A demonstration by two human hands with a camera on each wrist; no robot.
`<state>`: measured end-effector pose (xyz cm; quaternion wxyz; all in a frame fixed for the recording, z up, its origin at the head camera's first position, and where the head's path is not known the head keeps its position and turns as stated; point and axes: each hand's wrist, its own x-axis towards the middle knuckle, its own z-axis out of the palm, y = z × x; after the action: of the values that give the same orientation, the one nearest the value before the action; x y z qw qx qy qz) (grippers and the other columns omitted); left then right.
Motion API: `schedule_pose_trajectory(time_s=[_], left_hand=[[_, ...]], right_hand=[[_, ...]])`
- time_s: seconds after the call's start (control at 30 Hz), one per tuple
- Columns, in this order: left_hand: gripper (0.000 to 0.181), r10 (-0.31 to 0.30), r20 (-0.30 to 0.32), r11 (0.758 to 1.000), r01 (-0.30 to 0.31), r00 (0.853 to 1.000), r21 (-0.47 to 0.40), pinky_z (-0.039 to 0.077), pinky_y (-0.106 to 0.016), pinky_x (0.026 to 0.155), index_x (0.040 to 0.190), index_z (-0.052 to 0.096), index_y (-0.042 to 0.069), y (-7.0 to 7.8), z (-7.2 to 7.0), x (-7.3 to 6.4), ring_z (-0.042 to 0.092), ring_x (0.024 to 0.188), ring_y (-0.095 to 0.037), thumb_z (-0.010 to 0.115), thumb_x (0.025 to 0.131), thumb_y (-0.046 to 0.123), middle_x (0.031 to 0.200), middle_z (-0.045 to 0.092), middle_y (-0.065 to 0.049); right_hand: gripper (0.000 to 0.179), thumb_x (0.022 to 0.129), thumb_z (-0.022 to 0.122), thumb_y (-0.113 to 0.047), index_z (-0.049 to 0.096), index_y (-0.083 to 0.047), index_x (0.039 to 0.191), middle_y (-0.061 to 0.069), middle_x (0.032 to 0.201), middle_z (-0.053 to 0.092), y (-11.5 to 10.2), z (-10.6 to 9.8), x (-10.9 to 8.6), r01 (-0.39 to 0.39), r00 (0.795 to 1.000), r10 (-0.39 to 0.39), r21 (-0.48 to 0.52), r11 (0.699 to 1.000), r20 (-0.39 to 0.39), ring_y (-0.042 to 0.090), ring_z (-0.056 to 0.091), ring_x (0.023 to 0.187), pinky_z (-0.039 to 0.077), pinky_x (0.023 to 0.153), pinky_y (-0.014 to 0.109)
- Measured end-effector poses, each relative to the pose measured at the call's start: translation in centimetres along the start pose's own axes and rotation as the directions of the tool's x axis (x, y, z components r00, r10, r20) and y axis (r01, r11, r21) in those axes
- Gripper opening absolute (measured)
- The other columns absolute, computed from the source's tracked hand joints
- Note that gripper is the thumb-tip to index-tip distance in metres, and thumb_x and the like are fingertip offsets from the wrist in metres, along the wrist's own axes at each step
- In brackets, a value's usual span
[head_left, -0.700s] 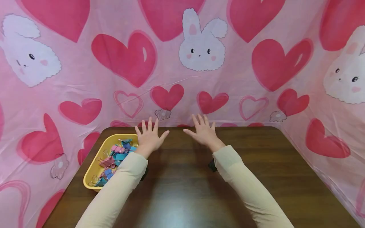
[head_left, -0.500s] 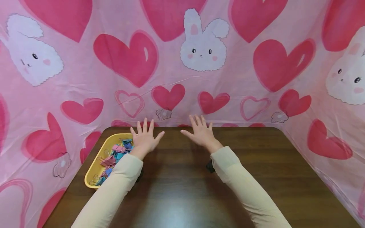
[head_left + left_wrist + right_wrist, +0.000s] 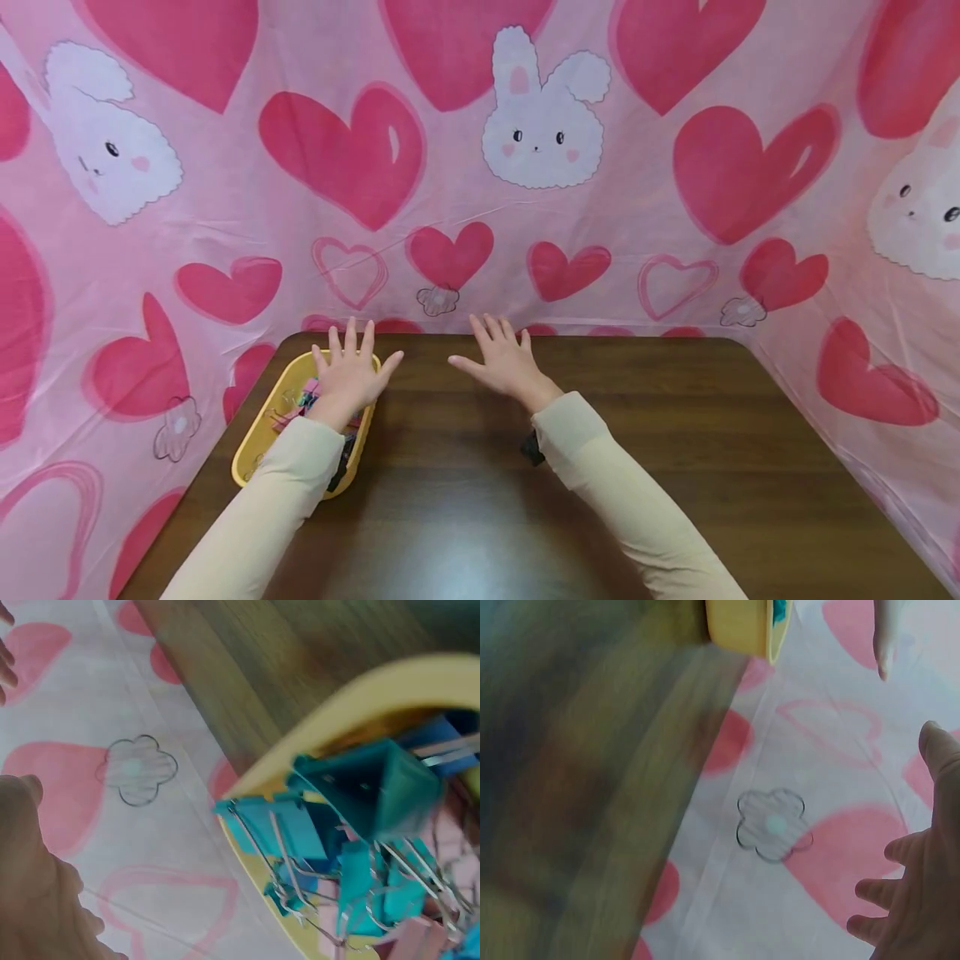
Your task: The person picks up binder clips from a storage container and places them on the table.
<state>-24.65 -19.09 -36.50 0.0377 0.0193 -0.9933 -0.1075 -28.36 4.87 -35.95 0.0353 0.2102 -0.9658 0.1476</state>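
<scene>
With fingers spread, my left hand (image 3: 345, 382) hovers over the yellow plastic tub (image 3: 247, 457) at the table's left and covers part of it. Inside the tub lie binder clips (image 3: 367, 795) in teal, pink and blue, some with silvery wire handles turned up. The left wrist view shows them close, with the hand at the left edge. My right hand (image 3: 507, 363) is held out over the far middle part of the table, fingers spread, holding nothing. In the right wrist view, the tub's corner (image 3: 742, 622) shows at the top.
The dark wooden table (image 3: 637, 467) reaches back to a pink cloth (image 3: 450, 183) printed with hearts and rabbits, which hangs behind and on both sides. Dark wrist devices (image 3: 532, 450) peek out below the sleeves (image 3: 600, 458).
Both hands have moved left, the left one from the tub's right edge to over it. The camera view has shifted slightly. Fingers stay spread.
</scene>
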Motion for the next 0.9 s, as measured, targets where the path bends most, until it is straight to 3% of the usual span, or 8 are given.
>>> schedule_pose_trajectory(time_s=[0.5,0.7,0.9], left_hand=[[0.083,-0.020,-0.011,0.999,0.020,1.000,-0.033,-0.017,-0.063,0.095,0.148,0.006,0.005,-4.0,-0.2,-2.2,-0.013,0.131,-0.048,0.035,0.091,0.059,0.149,-0.005,-0.025],[0.086,-0.033,-0.019,0.999,0.032,0.999,-0.043,-0.016,-0.065,0.094,0.147,0.006,0.003,-6.0,0.2,-2.7,-0.013,0.130,-0.050,0.032,0.090,0.062,0.148,-0.005,-0.027],[0.087,-0.039,-0.025,0.997,0.038,0.999,-0.074,-0.015,-0.066,0.093,0.146,0.006,0.002,-7.4,0.3,-3.3,-0.012,0.129,-0.052,0.037,0.089,0.060,0.147,-0.004,-0.030]], right_hand=[[0.081,0.086,0.047,-0.061,0.022,-0.014,0.147,0.008,0.146,0.030,-4.5,3.9,-0.8,0.128,0.990,-0.136,0.193,0.973,0.027,0.026,0.025,0.133,0.023,0.104,0.050],[0.081,0.086,0.050,-0.058,0.024,-0.011,0.147,0.006,0.147,0.030,-6.2,5.9,-1.0,0.127,0.985,-0.161,0.377,0.917,0.059,0.022,0.027,0.133,0.025,0.105,0.041],[0.078,0.086,0.052,-0.055,0.027,-0.011,0.146,0.004,0.146,0.031,-7.8,8.0,-1.5,0.045,0.986,-0.122,0.537,0.842,0.109,0.021,0.029,0.132,0.026,0.105,0.039]])
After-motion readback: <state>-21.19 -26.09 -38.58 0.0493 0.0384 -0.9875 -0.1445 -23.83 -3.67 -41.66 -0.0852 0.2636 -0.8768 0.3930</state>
